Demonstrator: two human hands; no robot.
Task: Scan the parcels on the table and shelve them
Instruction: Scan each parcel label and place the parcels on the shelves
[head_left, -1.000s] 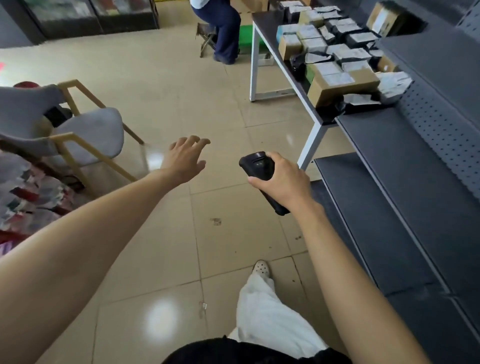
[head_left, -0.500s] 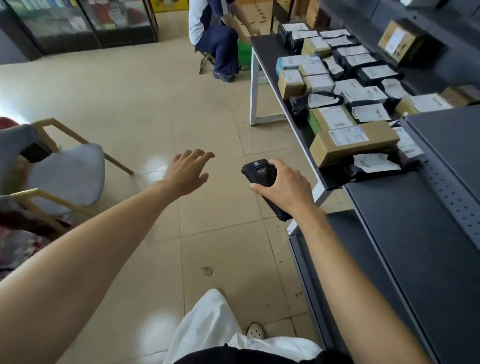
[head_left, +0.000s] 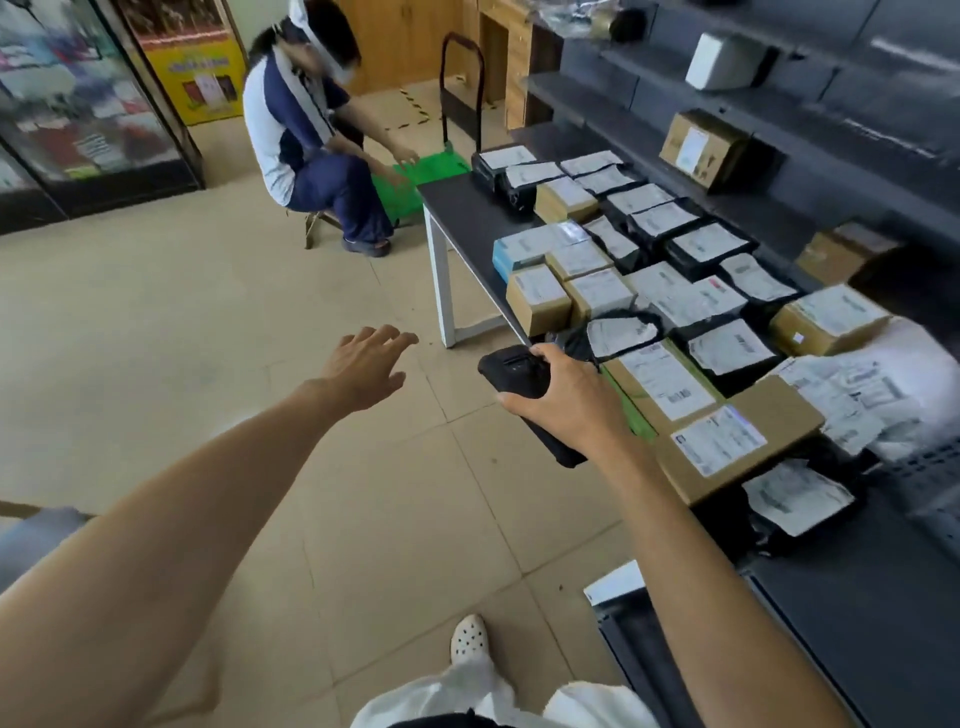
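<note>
Two hands out: the right hand (head_left: 566, 400) was clamped round the black scanner (head_left: 511, 371), the left hand (head_left: 369, 366) spread and empty over the floor (head_left: 208, 338). Parcels (head_left: 540, 301) lay packed edge to edge on the table (head_left: 462, 218), just beyond the right hand. Trouble looked possible: crowded labels (head_left: 665, 382) could draw a wrong scan, and the black bag (head_left: 618, 332) by its fingertips could get nudged off. Label print was too blurred to read

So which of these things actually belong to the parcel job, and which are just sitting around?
Part of the job: the black scanner, held in the right hand; the labelled parcels on the dark table; the grey shelves beside it; the free left hand.
Just around: the green cart by the seated person; the glass display cabinet.
</note>
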